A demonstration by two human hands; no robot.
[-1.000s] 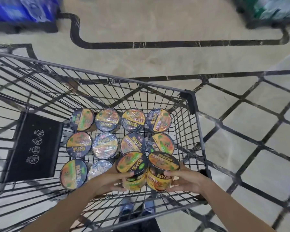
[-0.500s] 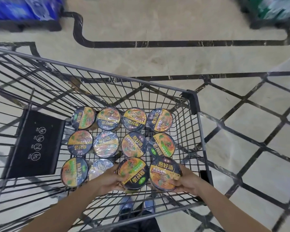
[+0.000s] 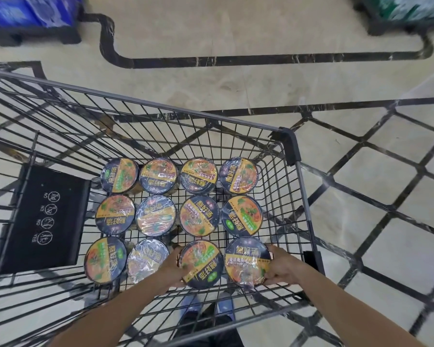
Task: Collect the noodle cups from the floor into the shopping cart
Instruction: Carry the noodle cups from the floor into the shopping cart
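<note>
**Twelve cups in the cart, two of them in hand**

Down in the near right corner of the shopping cart [image 3: 303, 196], the two hands stand apart, each clamped on its own noodle cup. The left hand [image 3: 169, 267] curls round the left side of the near-row cup [image 3: 202, 264] third from the left, fingers against its wall. The right hand [image 3: 281, 267] grips the right side of the corner cup [image 3: 248, 262], thumb and fingers showing at its rim. These two cups sit side by side, lids up and tipped slightly toward the camera, almost touching one another.

To their left, two more cups [image 3: 105, 259] complete the near row, the second of them shiny with plastic wrap. Beyond lie a middle row [image 3: 201, 219] and a far row [image 3: 198, 175] of four cups each, all lids up, packed close in a grid on the wire bottom. That makes twelve cups in the basket.

A black plastic flap [image 3: 45, 216] with round white warning symbols lies against the cart's left side. Under the wire near the bottom edge, blue shoes [image 3: 206, 309] show through. The floor [image 3: 236, 83] is pale stone with dark inlaid lines. Blue wrapped packs [image 3: 28, 11] on a dark pallet stand at top left, and greenish packs [image 3: 409, 8] at top right, both blurred.
</note>
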